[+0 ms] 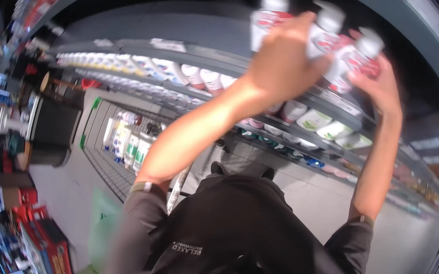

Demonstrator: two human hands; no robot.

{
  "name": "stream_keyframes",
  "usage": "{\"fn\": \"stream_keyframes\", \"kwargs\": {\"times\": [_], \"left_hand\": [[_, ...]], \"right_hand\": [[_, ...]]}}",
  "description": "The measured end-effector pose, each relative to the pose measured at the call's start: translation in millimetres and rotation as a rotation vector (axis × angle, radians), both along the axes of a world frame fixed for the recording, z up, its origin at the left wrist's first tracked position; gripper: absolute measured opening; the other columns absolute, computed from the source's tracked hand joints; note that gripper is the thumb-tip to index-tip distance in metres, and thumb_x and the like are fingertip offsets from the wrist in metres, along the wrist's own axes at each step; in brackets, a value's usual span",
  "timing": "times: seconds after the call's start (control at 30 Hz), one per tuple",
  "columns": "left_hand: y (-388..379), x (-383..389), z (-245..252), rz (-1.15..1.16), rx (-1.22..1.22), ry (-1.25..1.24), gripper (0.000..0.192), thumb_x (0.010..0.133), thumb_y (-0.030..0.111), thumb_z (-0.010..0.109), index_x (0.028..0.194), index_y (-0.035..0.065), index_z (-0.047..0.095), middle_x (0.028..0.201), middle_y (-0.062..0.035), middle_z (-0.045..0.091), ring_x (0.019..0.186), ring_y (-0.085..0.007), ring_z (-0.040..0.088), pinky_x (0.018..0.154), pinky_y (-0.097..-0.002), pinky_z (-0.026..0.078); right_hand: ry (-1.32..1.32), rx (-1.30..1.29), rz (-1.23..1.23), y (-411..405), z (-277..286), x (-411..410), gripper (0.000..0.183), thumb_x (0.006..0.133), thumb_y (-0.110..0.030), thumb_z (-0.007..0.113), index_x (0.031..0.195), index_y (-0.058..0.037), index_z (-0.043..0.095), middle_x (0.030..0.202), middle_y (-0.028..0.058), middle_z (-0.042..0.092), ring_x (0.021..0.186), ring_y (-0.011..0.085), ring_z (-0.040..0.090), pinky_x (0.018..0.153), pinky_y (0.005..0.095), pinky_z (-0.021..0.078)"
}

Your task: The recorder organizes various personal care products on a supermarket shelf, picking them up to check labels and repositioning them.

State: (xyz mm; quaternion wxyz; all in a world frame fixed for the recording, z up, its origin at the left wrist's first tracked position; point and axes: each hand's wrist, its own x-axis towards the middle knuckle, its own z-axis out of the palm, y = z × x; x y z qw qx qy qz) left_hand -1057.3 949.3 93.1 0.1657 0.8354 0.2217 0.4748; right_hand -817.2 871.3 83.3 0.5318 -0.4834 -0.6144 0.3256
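Three white pump bottles with red-and-pink labels stand close together on the upper shelf, somewhat blurred. My left hand (284, 58) is around the left side of the middle pump bottle (325, 36), its thumb across the lower front. Just left of that hand is the left pump bottle (269, 14), partly covered by the fingers. On the right, my right hand (382, 85) grips the right pump bottle (356, 59) from its right side, thumb on the front. Fingers behind the bottles are hidden.
The grey shelf edge (213, 56) carries price labels. Lower shelves hold rows of bottles (315, 120). A wire shopping cart (98, 142) with several bottles stands to my left, near a green bag (103, 213). Red boxes (49, 245) lie at lower left.
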Motion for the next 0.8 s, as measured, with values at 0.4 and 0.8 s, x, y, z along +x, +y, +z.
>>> {"fn": "stream_keyframes", "kwargs": {"times": [0.4,0.8], "left_hand": [[2,47,-29,0.156,-0.111,-0.141,0.062,0.081,0.031,0.082,0.118,-0.0109,0.055,0.114,-0.0275,0.062,0.093,-0.0436,0.066,0.077,-0.0474,0.056],[18,46,-5,0.146,-0.119,-0.080,0.043,0.082,0.033,0.077,0.090,-0.0084,0.068,0.071,-0.0213,0.070,0.067,-0.0339,0.072,0.067,-0.0406,0.055]], "right_hand": [[0.118,-0.060,-0.075,-7,-21,6,0.075,0.080,-0.004,0.083,0.146,0.0009,0.048,0.128,0.0098,0.066,0.116,0.0165,0.064,0.103,0.0340,0.0489],[0.125,0.075,-0.091,-5,-24,-1,0.054,0.077,0.000,0.084,0.126,0.0008,0.060,0.111,0.0059,0.071,0.105,0.0136,0.066,0.095,0.0312,0.0527]]}}
